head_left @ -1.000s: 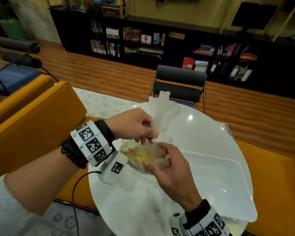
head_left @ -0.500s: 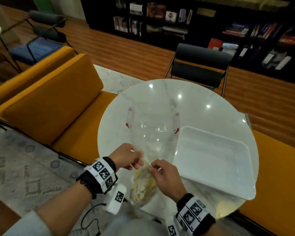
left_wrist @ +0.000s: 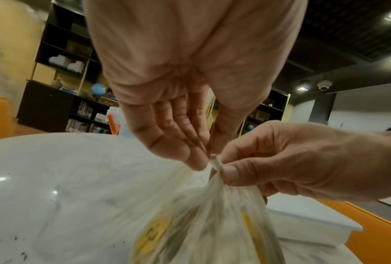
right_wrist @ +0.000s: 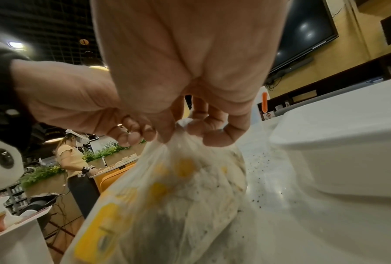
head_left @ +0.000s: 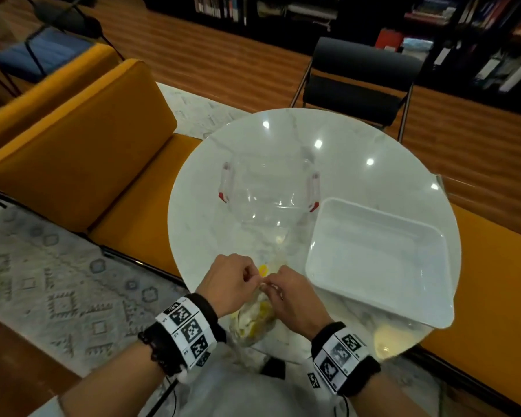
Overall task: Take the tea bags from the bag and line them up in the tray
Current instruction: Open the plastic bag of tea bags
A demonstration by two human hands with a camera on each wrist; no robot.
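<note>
Left hand (head_left: 229, 282) and right hand (head_left: 295, 299) meet, fingertips pinched; wrists banded.

Round table (head_left: 373, 152) stood in middle. Tray (head_left: 379, 299) sat on table, right side. Clear box (head_left: 268, 188) sat on table, left of tray, farther from person. Bag (head_left: 253, 320) hung at near edge of table, left of tray. Tea bags (right_wrist: 190, 187) lay inside bag. Left hand (head_left: 227, 282) and right hand (head_left: 295, 299) met at top of bag, side by side, both pinching it. Chair (head_left: 358, 76) stood behind table. Sofa (head_left: 82, 164) stood left of table.
</note>
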